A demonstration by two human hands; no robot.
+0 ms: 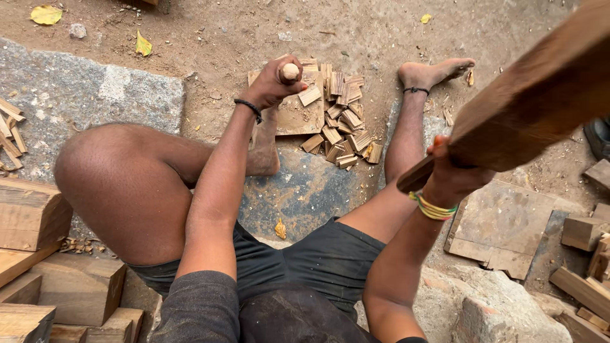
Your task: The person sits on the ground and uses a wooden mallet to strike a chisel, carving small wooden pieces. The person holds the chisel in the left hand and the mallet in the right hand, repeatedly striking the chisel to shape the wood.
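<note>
My left hand (pixel 272 82) grips a round-topped wooden tool handle (pixel 290 72), held upright over a flat wooden board (pixel 293 117) on the ground. Beside the board lies a pile of several small cut wood pieces (pixel 340 130). My right hand (pixel 448 171) is raised and closed on the handle of a large wooden mallet (pixel 534 101), which fills the upper right. I sit on the ground with my legs spread, my right foot (pixel 435 72) beyond the pile.
Stacked wood blocks (pixel 32 216) lie at the left. A flat board (pixel 502 225) and more blocks (pixel 581 232) sit at the right. A grey stone slab (pixel 63 95) is at the upper left. Dirt ground with yellow leaves (pixel 46 14) surrounds it.
</note>
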